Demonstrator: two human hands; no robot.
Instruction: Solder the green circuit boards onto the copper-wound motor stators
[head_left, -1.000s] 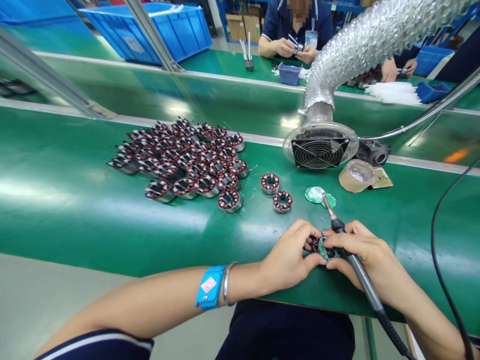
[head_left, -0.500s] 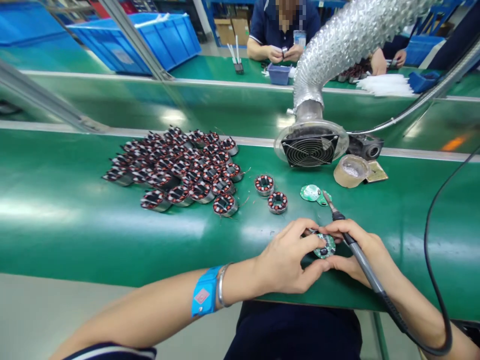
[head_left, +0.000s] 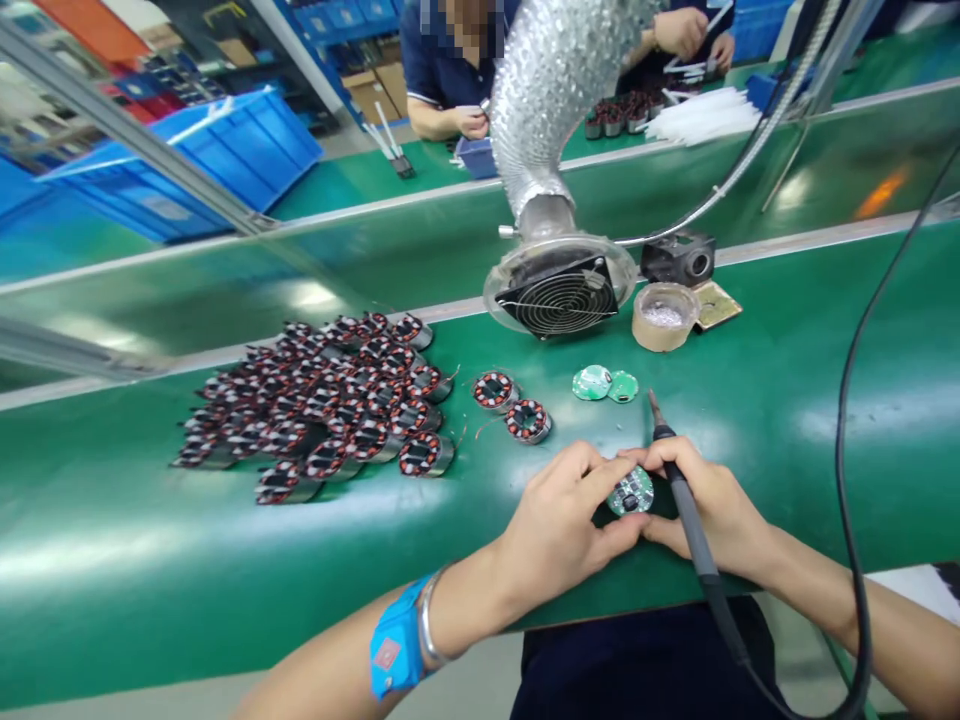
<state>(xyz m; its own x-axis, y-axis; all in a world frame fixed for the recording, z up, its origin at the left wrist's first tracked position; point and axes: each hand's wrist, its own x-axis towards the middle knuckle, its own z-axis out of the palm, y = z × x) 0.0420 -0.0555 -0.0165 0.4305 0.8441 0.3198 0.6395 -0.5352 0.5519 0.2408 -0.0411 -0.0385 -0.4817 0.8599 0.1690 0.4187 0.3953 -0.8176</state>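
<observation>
- On my left wrist sit a blue strap (head_left: 397, 640) and a metal bangle (head_left: 429, 622) (the strap is the one nearer my elbow).
- My left hand (head_left: 559, 520) is curled nearly closed, thumb and fingers at the left edge of a green round board (head_left: 631, 492).
- That board is between my two hands, just above the near part of the green bench (head_left: 757, 430), its face with the dark components turned up (what lies beneath it is mostly hidden).
- My right hand (head_left: 709, 510) is closed too, fingertips and thumb at the board's right side, with a soldering iron (head_left: 696, 530) held across it, tip pointing away from me.
- Beyond my hands, two loose boards (head_left: 592, 382) overlap or touch (I cannot tell which).
- To their left are two wound rings (head_left: 528, 421), and further left a crowded cluster of the same kind (head_left: 330, 400).
- Behind the loose boards stand a round tub (head_left: 652, 332) and a fan (head_left: 562, 298) under a silvery duct (head_left: 570, 100).
- Across the far bench, a co-worker (head_left: 424, 70) is partly behind the duct.
</observation>
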